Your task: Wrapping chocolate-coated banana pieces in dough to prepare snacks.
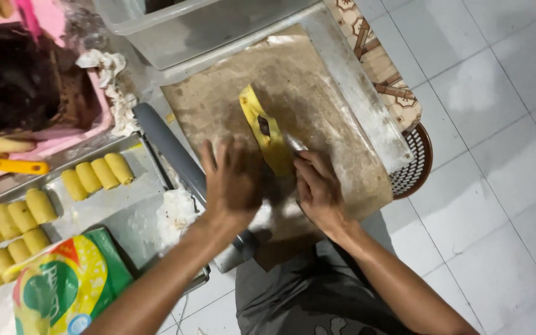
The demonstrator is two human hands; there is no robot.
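A floured brown board (317,105) is lying on the desk above white floor tiles (497,155). The left hand (234,183) is pressing flat, open; the right hand (317,189) is gripping a scraper (294,144) under the yellow dough strip (263,129).

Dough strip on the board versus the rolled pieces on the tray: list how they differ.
The dough strip lies flat, long and thin on the brown board; the rolled pieces are short, plump cylinders. The strip carries a dark filling spot; the rolls show none. The strip is single, by the right hand and left hand; the rolls sit in rows on the metal tray. Both are yellow.
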